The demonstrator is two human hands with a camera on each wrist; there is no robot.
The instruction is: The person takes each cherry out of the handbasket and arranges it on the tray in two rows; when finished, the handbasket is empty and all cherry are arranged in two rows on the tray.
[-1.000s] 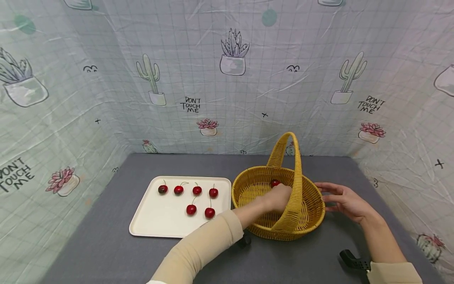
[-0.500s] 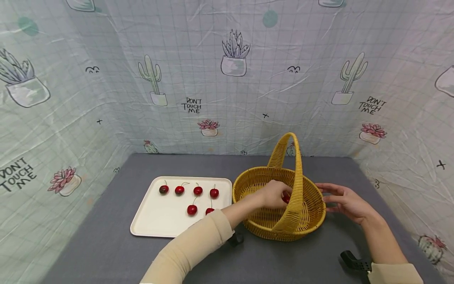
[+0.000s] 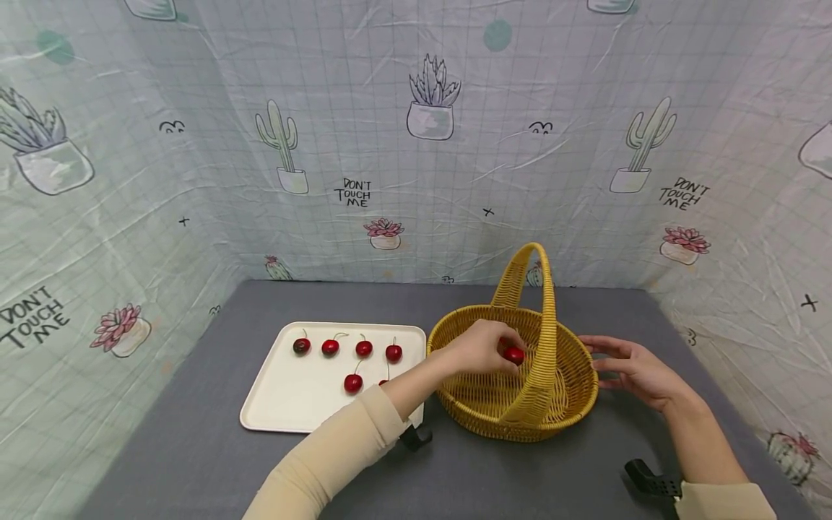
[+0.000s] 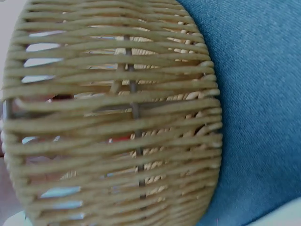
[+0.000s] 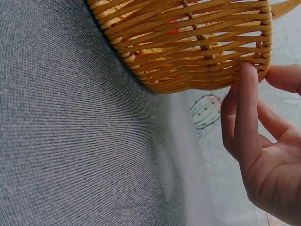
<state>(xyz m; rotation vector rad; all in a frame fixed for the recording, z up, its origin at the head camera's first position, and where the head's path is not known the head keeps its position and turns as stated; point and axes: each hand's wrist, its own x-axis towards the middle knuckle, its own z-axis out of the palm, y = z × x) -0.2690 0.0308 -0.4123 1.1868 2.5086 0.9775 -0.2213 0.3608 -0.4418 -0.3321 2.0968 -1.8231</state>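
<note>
My left hand (image 3: 484,348) reaches in over the yellow wicker basket (image 3: 448,404) in the head view, thumb and fingers pinching a red cherry (image 3: 513,354). In the left wrist view the basket's woven wall (image 4: 108,122) fills most of the picture and hides that hand's fingers. On the basket's right side, my right hand (image 3: 640,372) rests its fingertips against the outer wall and rim. The right wrist view has one finger (image 5: 248,94) laid along the weave and another fingertip (image 5: 277,77) right at the rim. A bit of red (image 5: 175,26) shows through the weave there.
A cream tray (image 3: 279,404) lies left of the basket, with several stemmed cherries (image 3: 330,347) on it; my left forearm partly covers one. The basket's tall arched handle (image 3: 546,325) rises beside the left hand. A printed cloth (image 3: 429,180) hangs behind the grey table (image 3: 520,484).
My left hand has drawn back left and up inside the basket, with the cherry coming along in its fingers. The left sleeve now covers more of a tray cherry. The right hand stays put.
</note>
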